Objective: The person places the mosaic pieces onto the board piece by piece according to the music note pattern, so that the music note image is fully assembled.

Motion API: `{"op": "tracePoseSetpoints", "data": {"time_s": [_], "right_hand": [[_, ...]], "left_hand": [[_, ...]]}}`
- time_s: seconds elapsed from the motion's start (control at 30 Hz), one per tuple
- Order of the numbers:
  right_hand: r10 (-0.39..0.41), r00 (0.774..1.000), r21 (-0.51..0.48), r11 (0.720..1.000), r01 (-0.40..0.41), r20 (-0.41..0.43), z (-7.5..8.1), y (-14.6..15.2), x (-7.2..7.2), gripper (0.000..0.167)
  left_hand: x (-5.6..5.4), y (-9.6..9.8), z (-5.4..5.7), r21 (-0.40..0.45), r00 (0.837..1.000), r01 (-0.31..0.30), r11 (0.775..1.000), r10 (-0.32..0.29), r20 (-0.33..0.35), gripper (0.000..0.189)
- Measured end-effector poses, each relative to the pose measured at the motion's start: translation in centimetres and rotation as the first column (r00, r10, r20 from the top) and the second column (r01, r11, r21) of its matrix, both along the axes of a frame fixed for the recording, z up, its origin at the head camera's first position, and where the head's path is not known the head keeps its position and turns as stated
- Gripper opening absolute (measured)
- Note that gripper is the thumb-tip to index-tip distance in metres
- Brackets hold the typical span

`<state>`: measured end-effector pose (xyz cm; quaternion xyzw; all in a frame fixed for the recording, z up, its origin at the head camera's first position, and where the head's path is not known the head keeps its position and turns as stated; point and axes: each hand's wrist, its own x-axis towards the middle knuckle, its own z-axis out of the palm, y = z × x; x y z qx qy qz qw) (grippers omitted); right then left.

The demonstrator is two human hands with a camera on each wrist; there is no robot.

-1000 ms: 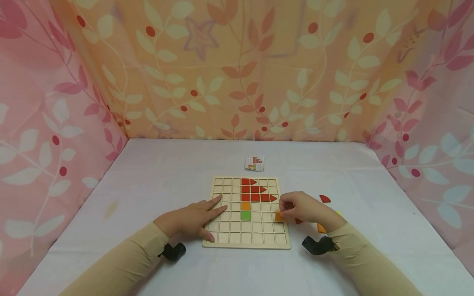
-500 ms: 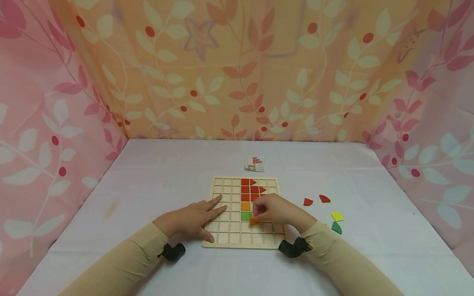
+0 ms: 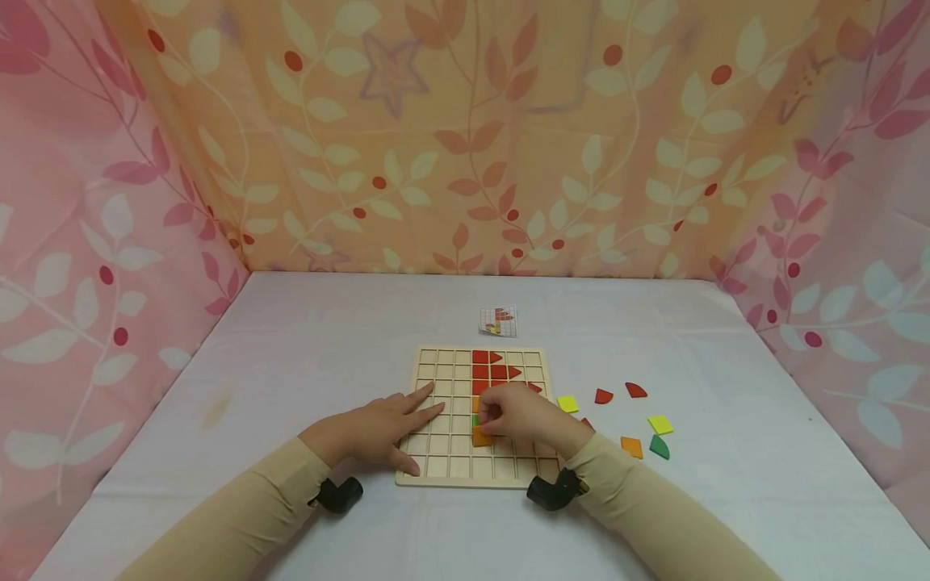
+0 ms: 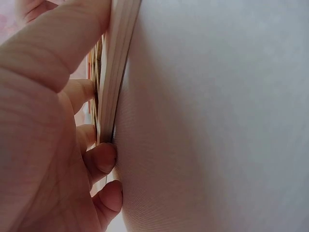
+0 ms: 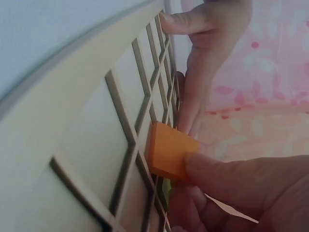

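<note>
A wooden grid board (image 3: 479, 482) lies on the white table. My left hand (image 3: 378, 428) rests on its left side, fingers spread, with the thumb near the front corner. Between thumb and fingers my right hand (image 3: 523, 415) pinches an orange square tile (image 3: 482, 436) over the cell just in front of the green tile (image 3: 475, 420). In the right wrist view that orange tile (image 5: 169, 150) is tilted against the grid. Red square tiles (image 3: 480, 357) and red pointed tiles fill the rows behind. Part of the board is hidden under my right hand.
Right of the board lie loose tiles: yellow squares (image 3: 567, 403), red quarter-rounds (image 3: 636, 390), a green quarter-round (image 3: 659, 446) and an orange piece (image 3: 631, 447). Behind the board is a small printed pattern card (image 3: 498, 321). Patterned cloth walls (image 3: 465, 161) enclose the table.
My right hand has carried the orange tile leftward from the board's right edge to the column of the green tile, uncovering loose tiles at the right. My left hand has stayed put.
</note>
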<state>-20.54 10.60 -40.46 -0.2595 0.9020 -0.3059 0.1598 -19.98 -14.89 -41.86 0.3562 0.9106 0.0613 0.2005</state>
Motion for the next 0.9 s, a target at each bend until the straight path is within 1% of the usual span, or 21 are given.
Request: {"op": "tracePoseSetpoints", "data": {"time_s": [0.1,0.17,0.3,0.47,0.67,0.77,0.9], "right_hand": [[-0.01,1.0,0.005,1.0,0.01,-0.003,-0.16,-0.16,0.02,0.016],[-0.021,1.0,0.012,1.0,0.021,0.011,-0.27,-0.21,0.03,0.017],[-0.017,0.999,0.025,1.0,0.016,0.031,-0.48,-0.22,0.09,0.016],[0.002,1.0,0.04,0.999,-0.003,0.028,-0.66,-0.21,0.3,0.015],[0.018,0.999,0.036,0.999,-0.02,0.031,-0.43,-0.31,0.48,0.014],[0.037,0.999,0.041,0.998,-0.038,0.022,-0.34,-0.3,0.46,0.014],[0.063,0.997,0.056,0.996,-0.065,0.033,-0.12,0.13,0.25,0.009]], "left_hand": [[-0.03,-0.06,-0.09,0.003,1.0,0.002,1.0,-0.002,-0.005,0.095],[-0.04,-0.07,-0.13,0.004,1.0,0.004,1.0,-0.004,-0.007,0.095],[-0.06,-0.06,-0.13,0.003,1.0,0.002,1.0,-0.002,-0.009,0.095],[-0.01,-0.06,-0.03,0.001,1.0,-0.002,1.0,0.002,-0.002,0.095],[-0.02,-0.13,-0.02,-0.004,1.0,-0.007,1.0,0.007,-0.005,0.094],[-0.01,-0.12,-0.03,-0.003,1.0,-0.002,1.0,0.002,-0.006,0.094],[0.06,-0.1,0.04,-0.003,1.0,0.003,1.0,-0.003,-0.008,0.094]]}}
